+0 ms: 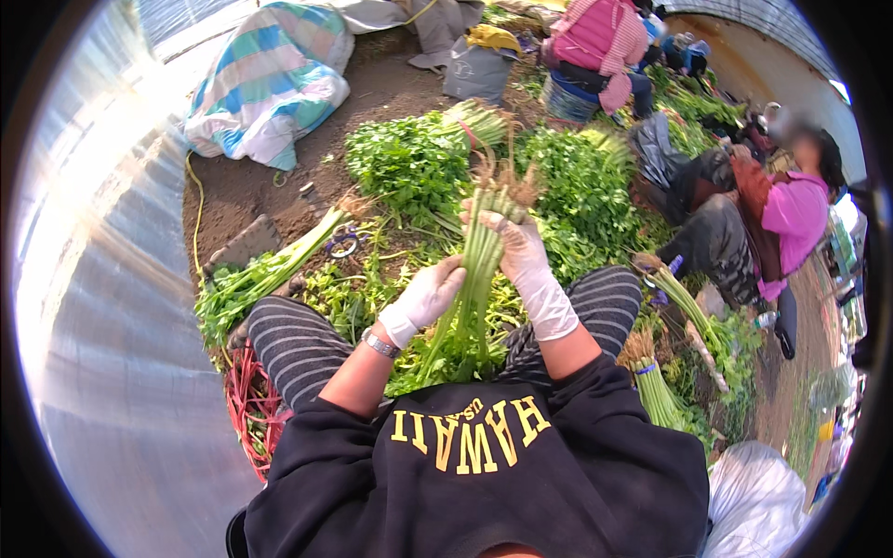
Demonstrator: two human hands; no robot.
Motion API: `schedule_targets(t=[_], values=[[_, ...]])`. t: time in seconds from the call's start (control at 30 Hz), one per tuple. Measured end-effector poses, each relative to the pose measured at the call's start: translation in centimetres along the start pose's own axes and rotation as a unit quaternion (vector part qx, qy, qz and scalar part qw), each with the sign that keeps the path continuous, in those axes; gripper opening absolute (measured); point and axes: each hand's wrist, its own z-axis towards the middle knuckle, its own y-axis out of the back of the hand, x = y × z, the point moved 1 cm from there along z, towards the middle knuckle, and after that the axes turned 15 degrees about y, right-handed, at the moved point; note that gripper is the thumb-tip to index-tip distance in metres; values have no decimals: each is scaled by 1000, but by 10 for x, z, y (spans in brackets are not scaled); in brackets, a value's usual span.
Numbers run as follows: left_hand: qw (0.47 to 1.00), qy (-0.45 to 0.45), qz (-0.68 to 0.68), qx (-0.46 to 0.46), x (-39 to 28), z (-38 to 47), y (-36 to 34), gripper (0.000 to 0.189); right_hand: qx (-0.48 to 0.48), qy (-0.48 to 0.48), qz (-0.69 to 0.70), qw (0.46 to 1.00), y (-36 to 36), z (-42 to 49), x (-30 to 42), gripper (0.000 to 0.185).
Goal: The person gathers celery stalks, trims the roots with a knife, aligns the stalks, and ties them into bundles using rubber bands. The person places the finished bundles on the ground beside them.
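A bunch of green celery stalks (481, 258) stands roots up between my knees, its leaves down by my lap. My right hand (520, 244), in a white glove, wraps around the stalks just below the brown roots (513, 183). Lower on the bunch's left side, my gloved left hand (427, 293) pinches the stalks between thumb and fingers. Some of its fingertips are hidden behind the bunch. Loose celery leaves (356, 300) cover the ground under my hands.
Tied celery bundles (418, 157) lie ahead. More celery (300, 254) and a purple-and-white tape roll (342, 242) lie left, above red ties (251, 411). A banded bundle (656, 387) is at right. Co-workers (795, 209) sit at right and ahead, near a grey bag (480, 70). Plastic sheeting (104, 314) rises left.
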Motion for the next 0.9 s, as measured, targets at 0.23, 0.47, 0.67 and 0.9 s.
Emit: schedule_targets(t=[0.23, 0.47, 0.67, 0.9], values=[[912, -151, -217, -315, -44, 35, -27, 49, -8, 186, -9, 982, -79, 16, -7, 40], [829, -176, 304, -435, -117, 10, 146, 28, 151, 210, -71, 963, -144, 77, 4, 81], [684, 23, 612, -396, -73, -3, 270, 11, 114, 17, -250, 961, -75, 76, -93, 109], [867, 279, 366, -191, 148, 48, 247, 45, 152, -78, -279, 945, -13, 63, -213, 40]])
